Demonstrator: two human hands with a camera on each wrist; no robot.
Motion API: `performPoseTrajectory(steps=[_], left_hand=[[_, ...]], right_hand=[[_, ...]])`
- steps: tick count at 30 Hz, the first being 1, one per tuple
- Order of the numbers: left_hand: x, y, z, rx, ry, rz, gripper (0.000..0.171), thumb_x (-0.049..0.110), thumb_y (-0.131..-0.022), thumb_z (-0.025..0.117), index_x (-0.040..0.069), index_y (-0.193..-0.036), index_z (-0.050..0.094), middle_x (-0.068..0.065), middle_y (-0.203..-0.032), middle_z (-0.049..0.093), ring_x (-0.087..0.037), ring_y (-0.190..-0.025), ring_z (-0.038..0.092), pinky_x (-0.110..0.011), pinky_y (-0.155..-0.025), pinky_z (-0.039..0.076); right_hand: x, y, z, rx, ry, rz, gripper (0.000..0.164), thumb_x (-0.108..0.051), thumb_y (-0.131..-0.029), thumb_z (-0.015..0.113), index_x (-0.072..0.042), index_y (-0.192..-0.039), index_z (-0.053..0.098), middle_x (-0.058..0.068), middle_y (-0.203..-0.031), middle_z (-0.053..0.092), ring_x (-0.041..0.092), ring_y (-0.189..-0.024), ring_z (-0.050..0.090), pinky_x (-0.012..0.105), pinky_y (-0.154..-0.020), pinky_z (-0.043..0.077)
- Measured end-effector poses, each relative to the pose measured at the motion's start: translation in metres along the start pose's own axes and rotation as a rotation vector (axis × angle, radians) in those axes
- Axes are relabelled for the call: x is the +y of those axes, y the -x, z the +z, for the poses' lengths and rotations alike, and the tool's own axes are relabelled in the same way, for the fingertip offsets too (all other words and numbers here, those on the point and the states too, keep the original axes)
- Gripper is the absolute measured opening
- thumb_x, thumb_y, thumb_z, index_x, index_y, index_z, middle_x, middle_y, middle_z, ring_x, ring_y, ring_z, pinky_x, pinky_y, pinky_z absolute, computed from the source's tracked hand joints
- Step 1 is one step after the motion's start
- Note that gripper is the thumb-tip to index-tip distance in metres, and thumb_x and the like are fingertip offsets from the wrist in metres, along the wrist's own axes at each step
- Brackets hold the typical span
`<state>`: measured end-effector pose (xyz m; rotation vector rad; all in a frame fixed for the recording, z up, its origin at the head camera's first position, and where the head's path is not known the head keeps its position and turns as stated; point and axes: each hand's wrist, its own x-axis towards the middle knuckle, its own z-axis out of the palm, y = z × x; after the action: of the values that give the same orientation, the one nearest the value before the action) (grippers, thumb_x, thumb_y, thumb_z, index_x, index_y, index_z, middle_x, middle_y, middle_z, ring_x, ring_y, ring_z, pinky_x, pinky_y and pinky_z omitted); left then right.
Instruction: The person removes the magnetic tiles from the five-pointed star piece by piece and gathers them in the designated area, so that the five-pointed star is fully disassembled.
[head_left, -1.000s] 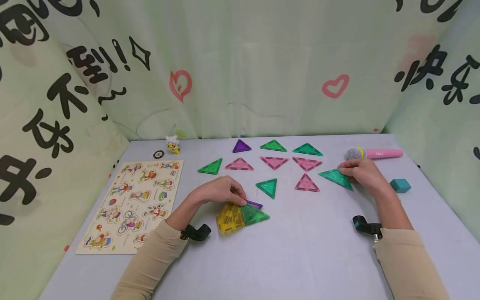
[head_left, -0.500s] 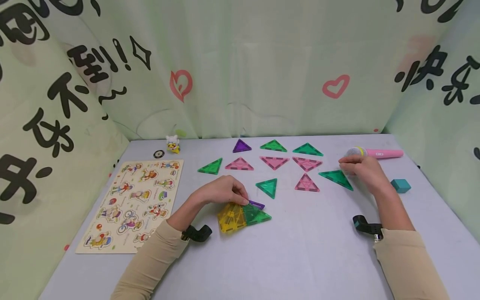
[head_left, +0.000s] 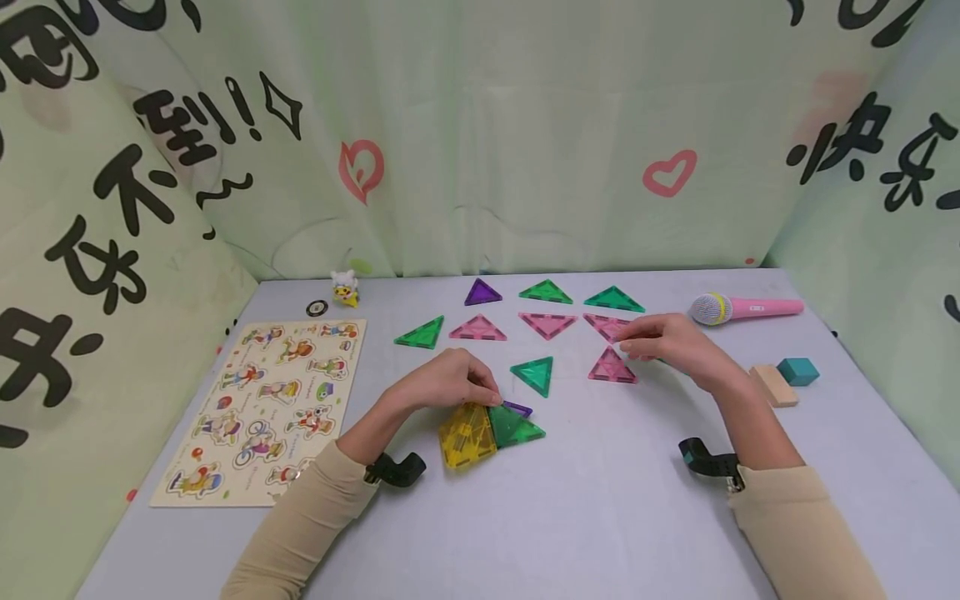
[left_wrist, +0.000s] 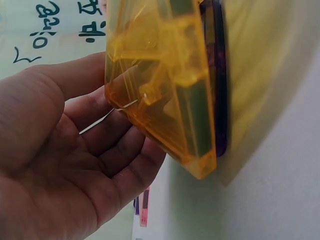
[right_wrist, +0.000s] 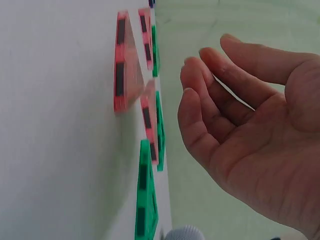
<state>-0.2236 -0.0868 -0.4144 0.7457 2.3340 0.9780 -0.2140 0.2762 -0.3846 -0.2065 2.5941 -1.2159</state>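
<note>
My left hand [head_left: 446, 382] holds up a joined cluster of translucent magnetic tiles by its upper edge: a yellow piece [head_left: 467, 437], a green triangle [head_left: 517, 427] and a purple tile [head_left: 518, 408] behind. In the left wrist view, thumb and fingers grip the yellow piece's corner. My right hand [head_left: 678, 350] hovers with nothing held, fingers loosely bent, beside a pink triangle [head_left: 613, 367] and over a green triangle it mostly hides. The right wrist view shows that green triangle [right_wrist: 143, 195] upright in frame, apart from the fingers. Another green triangle [head_left: 534, 375] lies between the hands.
Behind lie pink triangles [head_left: 478, 328], green triangles [head_left: 547, 291] and a purple triangle [head_left: 482, 292]. A picture puzzle board [head_left: 262, 408] lies at left, near a small figurine [head_left: 345, 288] and a black ring [head_left: 317, 308]. At right are a pink microphone [head_left: 757, 308], a wooden block [head_left: 774, 386] and a teal block [head_left: 798, 372].
My right hand has let go of the green triangle at right and moved left toward the pink triangles, uncovering the wooden block. My left hand's tile cluster has shifted slightly right.
</note>
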Motion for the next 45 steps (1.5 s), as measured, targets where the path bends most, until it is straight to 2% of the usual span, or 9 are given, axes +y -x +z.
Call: performPoseTrajectory(steps=[3,10,14,19,23,31,38,45], left_hand=[[0.0,0.0,0.0,0.008,0.003,-0.006,0.009,0.028,-0.091,0.073,0.023,-0.086,0.078,0.006,-0.083,0.072,-0.012,-0.075,0.053,-0.026,-0.063,0.038],[-0.001,-0.003,0.001,0.016,0.013,-0.012,0.008,0.031,-0.091,0.073,0.026,-0.088,0.078,0.007,-0.083,0.073,-0.013,-0.076,0.055,-0.026,-0.064,0.038],[-0.001,-0.004,0.0,0.018,0.027,0.004,0.009,0.031,-0.091,0.072,0.025,-0.089,0.078,0.006,-0.082,0.072,-0.012,-0.075,0.055,-0.026,-0.064,0.04],[0.0,-0.003,-0.001,0.011,0.041,0.006,0.009,0.031,-0.092,0.072,0.024,-0.089,0.077,0.005,-0.082,0.072,-0.012,-0.074,0.055,-0.026,-0.064,0.041],[0.0,-0.004,-0.002,0.012,0.042,-0.003,0.009,0.031,-0.092,0.072,0.024,-0.09,0.077,0.005,-0.082,0.072,-0.012,-0.075,0.056,-0.026,-0.065,0.041],[-0.001,-0.003,-0.003,0.017,0.044,-0.015,0.009,0.032,-0.092,0.072,0.024,-0.09,0.077,0.006,-0.083,0.072,-0.013,-0.076,0.056,-0.027,-0.067,0.041],[0.0,0.0,-0.003,-0.026,0.043,-0.01,0.01,0.033,-0.091,0.072,0.025,-0.091,0.077,0.007,-0.086,0.072,-0.013,-0.08,0.057,-0.027,-0.071,0.044],[0.0,0.002,-0.004,-0.065,0.081,0.01,0.013,0.028,-0.091,0.072,0.021,-0.102,0.074,0.003,-0.084,0.071,-0.013,-0.078,0.058,-0.028,-0.074,0.046]], right_hand=[[-0.013,-0.003,0.017,-0.083,-0.008,-0.04,0.035,-0.027,-0.096,0.065,-0.004,-0.122,0.067,0.015,-0.117,0.067,0.025,-0.098,0.06,0.038,-0.085,0.05],[-0.034,-0.008,0.06,-0.259,-0.002,-0.122,0.027,-0.023,-0.095,0.065,-0.007,-0.116,0.07,0.011,-0.114,0.07,0.021,-0.096,0.059,0.034,-0.085,0.05],[-0.043,-0.007,0.078,-0.326,-0.02,-0.154,0.021,-0.02,-0.094,0.066,-0.008,-0.111,0.072,0.009,-0.109,0.071,0.023,-0.093,0.058,0.037,-0.082,0.05],[-0.048,-0.005,0.091,-0.357,-0.041,-0.184,0.019,-0.018,-0.094,0.066,-0.008,-0.108,0.072,0.007,-0.101,0.071,0.022,-0.087,0.059,0.036,-0.077,0.051],[-0.048,-0.005,0.097,-0.35,-0.034,-0.191,0.015,-0.017,-0.093,0.067,-0.008,-0.103,0.072,0.005,-0.093,0.069,0.021,-0.081,0.057,0.034,-0.073,0.051],[-0.048,-0.004,0.105,-0.353,-0.025,-0.167,0.011,-0.013,-0.09,0.07,-0.007,-0.099,0.069,0.004,-0.087,0.069,0.02,-0.077,0.059,0.034,-0.071,0.051],[-0.049,-0.002,0.11,-0.411,-0.006,-0.171,0.013,-0.006,-0.086,0.07,-0.007,-0.099,0.068,0.003,-0.077,0.068,0.016,-0.072,0.058,0.032,-0.073,0.049],[-0.047,-0.002,0.109,-0.404,-0.019,-0.188,0.012,-0.005,-0.088,0.067,-0.008,-0.099,0.071,0.003,-0.081,0.066,0.018,-0.076,0.057,0.032,-0.073,0.05]])
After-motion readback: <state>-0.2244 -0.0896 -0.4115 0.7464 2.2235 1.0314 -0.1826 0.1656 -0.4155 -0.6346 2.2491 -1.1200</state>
